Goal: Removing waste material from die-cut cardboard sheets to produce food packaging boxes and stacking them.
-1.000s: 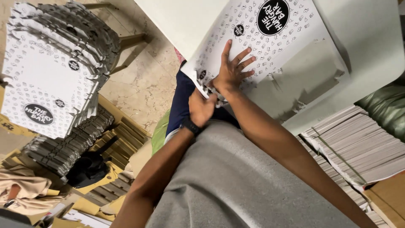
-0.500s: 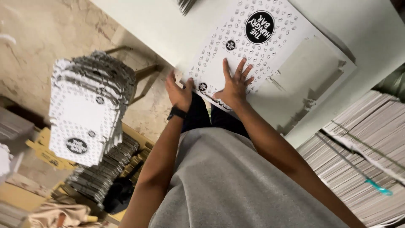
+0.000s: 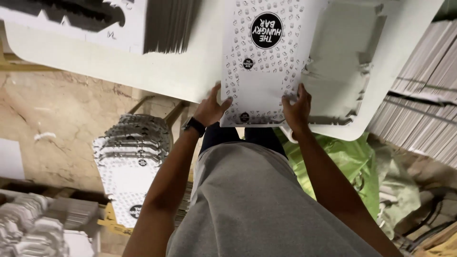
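- Since half a second ago both hands have slid to opposite side edges of the printed flat box blank [image 3: 266,62]; the right one then lay spread on top of it, and the blank now sits squarer to the body.
- Beyond both hands stretches the white table [image 3: 157,71], its near edge running just past the fingertips; the blank lies flat on it.
- Down and to the outside of the left arm, a stack of folded printed boxes [image 3: 131,166] stands on the floor, well apart from either hand.
- Below the right forearm lies a green plastic bag [image 3: 342,166], and farther out on that side a pile of flat grey card sheets [image 3: 423,95] leans.
- Just beyond the right hand, touching the blank's side, lies a plain white die-cut card panel [image 3: 340,62] on the table.
- Left hand [image 3: 209,109] grips the blank's near left edge, thumb on top, fingers curled at the rim.
- Right hand [image 3: 297,107] clamps the near right edge the same way; the two hands are apart, the blank's width between them.
- A black wristwatch [image 3: 194,126] sits on the left wrist.
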